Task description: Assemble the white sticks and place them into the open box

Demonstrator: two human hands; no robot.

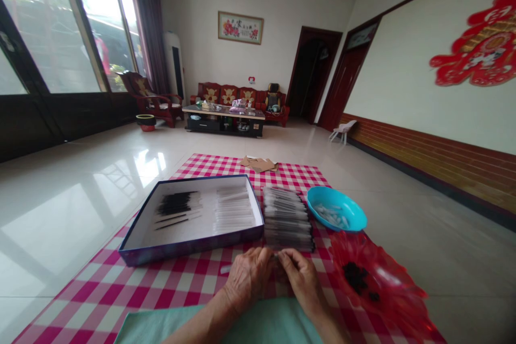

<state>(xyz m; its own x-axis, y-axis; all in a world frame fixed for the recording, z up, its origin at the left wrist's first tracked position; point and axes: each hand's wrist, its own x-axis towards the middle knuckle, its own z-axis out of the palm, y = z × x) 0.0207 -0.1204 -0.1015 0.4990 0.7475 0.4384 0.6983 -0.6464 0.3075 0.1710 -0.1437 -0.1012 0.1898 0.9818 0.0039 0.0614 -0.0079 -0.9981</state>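
Observation:
My left hand (250, 271) is wrapped round a translucent pen barrel (226, 269), whose pale end pokes out on the left. At its other end, the fingertips of my right hand (299, 274) pinch together close to the left hand. What exactly lies between those fingertips is too small and blurred to make out. Just beyond the hands lies a stacked row of pens (287, 219) with dark ends. To the left, a shallow blue-edged box (189, 244) holds thin black-ended refills (175, 204) and a pile of whitish clear tubes (234, 209).
A blue bowl (358, 214) holds small clear caps (331, 216). Nearer, a red petal-edged bowl (399, 290) contains small black parts (355, 278). Cardboard pieces (260, 164) lie at the far edge of the checked tablecloth (161, 285). Green cloth (161, 325) lies beneath my forearms.

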